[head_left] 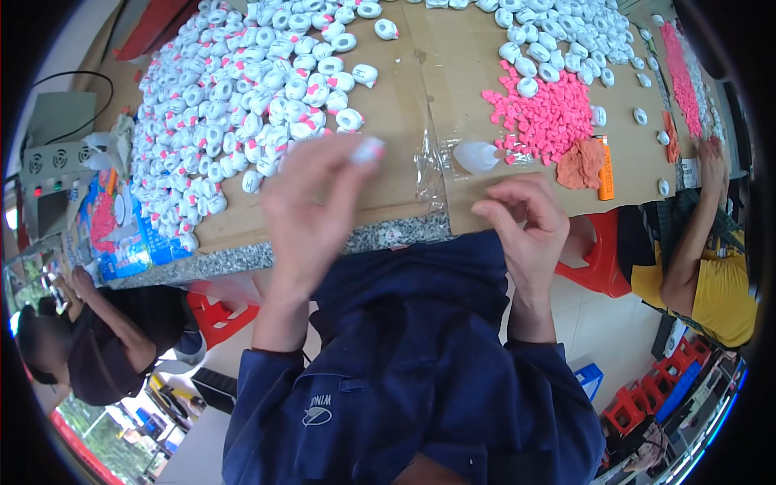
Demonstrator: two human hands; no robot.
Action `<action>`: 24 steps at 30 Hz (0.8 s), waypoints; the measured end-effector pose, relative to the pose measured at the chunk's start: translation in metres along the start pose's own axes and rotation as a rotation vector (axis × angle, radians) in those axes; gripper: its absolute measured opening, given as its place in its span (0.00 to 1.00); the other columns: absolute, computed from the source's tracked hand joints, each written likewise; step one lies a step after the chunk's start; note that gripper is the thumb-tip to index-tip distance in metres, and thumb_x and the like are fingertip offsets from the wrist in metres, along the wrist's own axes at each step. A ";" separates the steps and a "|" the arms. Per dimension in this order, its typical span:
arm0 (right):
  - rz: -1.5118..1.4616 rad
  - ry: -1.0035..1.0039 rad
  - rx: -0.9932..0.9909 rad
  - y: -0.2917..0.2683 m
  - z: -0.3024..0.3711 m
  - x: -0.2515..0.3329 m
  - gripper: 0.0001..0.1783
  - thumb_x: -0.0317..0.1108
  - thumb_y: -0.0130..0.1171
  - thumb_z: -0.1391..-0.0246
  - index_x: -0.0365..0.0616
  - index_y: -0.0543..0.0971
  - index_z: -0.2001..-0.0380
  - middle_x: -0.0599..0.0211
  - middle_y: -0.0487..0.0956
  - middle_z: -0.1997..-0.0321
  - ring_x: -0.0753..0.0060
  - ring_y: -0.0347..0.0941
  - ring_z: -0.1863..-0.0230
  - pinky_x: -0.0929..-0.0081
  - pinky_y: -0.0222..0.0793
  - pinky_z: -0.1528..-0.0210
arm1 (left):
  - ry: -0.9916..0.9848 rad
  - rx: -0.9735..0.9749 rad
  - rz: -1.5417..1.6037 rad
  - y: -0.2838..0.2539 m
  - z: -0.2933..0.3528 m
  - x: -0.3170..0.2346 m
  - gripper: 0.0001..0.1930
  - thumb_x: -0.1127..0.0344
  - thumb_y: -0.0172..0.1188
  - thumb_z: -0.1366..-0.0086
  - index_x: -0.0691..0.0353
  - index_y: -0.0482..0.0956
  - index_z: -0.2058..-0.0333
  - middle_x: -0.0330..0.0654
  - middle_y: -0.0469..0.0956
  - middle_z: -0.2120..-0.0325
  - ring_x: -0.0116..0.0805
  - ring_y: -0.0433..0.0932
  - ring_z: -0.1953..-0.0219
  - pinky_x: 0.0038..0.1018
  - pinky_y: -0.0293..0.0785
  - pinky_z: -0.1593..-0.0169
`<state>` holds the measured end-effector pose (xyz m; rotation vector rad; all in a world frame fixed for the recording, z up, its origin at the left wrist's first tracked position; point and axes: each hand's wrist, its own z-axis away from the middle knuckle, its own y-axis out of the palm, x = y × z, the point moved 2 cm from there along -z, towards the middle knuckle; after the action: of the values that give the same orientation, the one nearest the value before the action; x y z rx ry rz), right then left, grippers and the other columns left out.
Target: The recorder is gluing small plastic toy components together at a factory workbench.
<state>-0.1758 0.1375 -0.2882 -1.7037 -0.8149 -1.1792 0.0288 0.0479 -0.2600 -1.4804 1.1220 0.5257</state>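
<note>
Left hand (311, 206) pinching a small white-and-pink plastic piece (369, 150) above the cardboard (396, 89), right hand (529, 222) curled near a translucent squeeze bottle (475, 157), whether gripping anything I can't tell, pink pieces (550, 117) heaped beyond.

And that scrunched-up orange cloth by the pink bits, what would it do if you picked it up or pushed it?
The cloth would probably flop and droop, because it lies in soft, loose folds. It's likely light, as it looks like thin fabric. Pushed, it might nudge some pink pieces, since they lie right beside it.
</note>
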 end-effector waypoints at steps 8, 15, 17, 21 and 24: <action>0.166 -0.069 -0.038 0.017 -0.021 0.008 0.21 0.26 0.68 0.66 0.42 0.75 0.64 0.72 0.70 0.67 0.77 0.61 0.69 0.83 0.59 0.67 | 0.299 -0.181 -0.290 -0.019 -0.082 -0.007 0.09 0.71 0.60 0.48 0.62 0.79 0.67 0.42 0.78 0.67 0.38 0.74 0.62 0.30 0.67 0.56; 0.166 -0.185 -0.092 0.021 -0.022 0.003 0.15 0.26 0.65 0.62 0.40 0.76 0.67 0.66 0.74 0.67 0.72 0.66 0.69 0.78 0.63 0.65 | 0.483 0.147 -0.495 0.085 -0.185 0.004 0.15 0.61 0.58 0.45 0.58 0.76 0.59 0.45 0.75 0.60 0.39 0.72 0.56 0.32 0.67 0.53; 0.163 -0.183 -0.097 0.021 -0.021 0.002 0.15 0.26 0.65 0.62 0.39 0.76 0.67 0.66 0.74 0.67 0.73 0.66 0.69 0.79 0.63 0.66 | 0.674 0.023 -0.616 0.106 -0.192 0.008 0.22 0.57 0.58 0.45 0.54 0.70 0.51 0.47 0.69 0.53 0.44 0.68 0.52 0.37 0.65 0.51; 0.161 -0.214 -0.099 0.019 -0.021 -0.003 0.14 0.24 0.64 0.63 0.38 0.76 0.68 0.66 0.74 0.68 0.74 0.66 0.71 0.80 0.63 0.67 | 0.607 0.080 -0.737 0.120 -0.189 0.024 0.25 0.55 0.58 0.45 0.52 0.67 0.48 0.50 0.65 0.51 0.47 0.67 0.52 0.40 0.65 0.53; 0.109 -0.218 -0.112 0.020 -0.020 -0.006 0.14 0.24 0.64 0.63 0.38 0.76 0.68 0.65 0.74 0.68 0.74 0.67 0.71 0.80 0.63 0.68 | 0.505 0.163 -0.541 0.111 -0.164 0.018 0.19 0.59 0.57 0.44 0.58 0.70 0.54 0.52 0.68 0.58 0.49 0.68 0.55 0.37 0.66 0.53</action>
<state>-0.1680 0.1110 -0.2962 -1.9684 -0.7872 -0.9925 -0.1013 -0.0998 -0.2900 -1.7303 1.0443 -0.3247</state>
